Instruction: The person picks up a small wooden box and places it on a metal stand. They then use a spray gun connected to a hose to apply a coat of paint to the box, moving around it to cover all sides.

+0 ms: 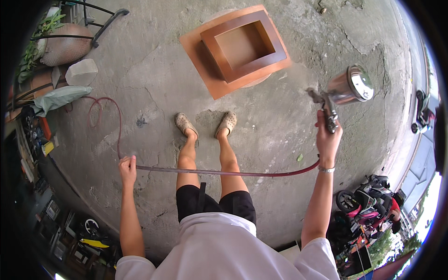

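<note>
My right hand [328,137] is closed round the handle of a spray gun [330,112], which carries a shiny metal cup [350,86]. The gun's nozzle points left, toward a brown wooden box frame [210,35] with a rectangular recess, set on a wider orange-brown board [205,65]. A faint haze shows between nozzle and wood. From the gun's handle a dark red hose [224,172] runs across in front of my legs to my left hand [127,169], whose fingers are wrapped round it. Beyond that hand the hose loops away over the concrete.
Under the board shows the edge of a pale round support [259,80]. At the far left stand a clay pot [67,44], a black metal stand [109,25] and a pale stone block [81,72]. Motorcycles [368,200] are parked at the right. Cluttered parts line the lower left.
</note>
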A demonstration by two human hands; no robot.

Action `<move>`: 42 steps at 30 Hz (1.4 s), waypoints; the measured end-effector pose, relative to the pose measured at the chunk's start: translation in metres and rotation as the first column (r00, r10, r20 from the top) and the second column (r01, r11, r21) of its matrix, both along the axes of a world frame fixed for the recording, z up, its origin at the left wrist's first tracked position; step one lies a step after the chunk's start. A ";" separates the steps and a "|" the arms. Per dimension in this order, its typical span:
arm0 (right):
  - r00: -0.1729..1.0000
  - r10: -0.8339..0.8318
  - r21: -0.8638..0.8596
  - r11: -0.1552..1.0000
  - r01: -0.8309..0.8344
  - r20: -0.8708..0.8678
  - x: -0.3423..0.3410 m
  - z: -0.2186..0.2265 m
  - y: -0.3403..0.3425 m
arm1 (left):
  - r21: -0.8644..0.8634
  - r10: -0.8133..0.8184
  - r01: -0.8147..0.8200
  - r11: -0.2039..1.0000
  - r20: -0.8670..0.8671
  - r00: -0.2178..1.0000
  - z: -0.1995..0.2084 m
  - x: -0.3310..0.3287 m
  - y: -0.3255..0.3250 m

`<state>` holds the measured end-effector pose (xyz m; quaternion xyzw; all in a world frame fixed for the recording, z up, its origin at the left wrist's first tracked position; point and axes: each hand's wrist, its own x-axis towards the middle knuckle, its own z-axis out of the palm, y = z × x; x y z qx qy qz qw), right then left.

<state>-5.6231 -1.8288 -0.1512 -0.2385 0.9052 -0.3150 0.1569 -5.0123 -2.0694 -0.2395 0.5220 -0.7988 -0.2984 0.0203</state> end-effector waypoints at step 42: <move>0.965 0.158 -0.144 0.981 -0.130 0.211 0.066 -0.034 -0.053 | -0.172 0.086 -0.089 0.981 -0.023 0.996 0.040 0.005 0.009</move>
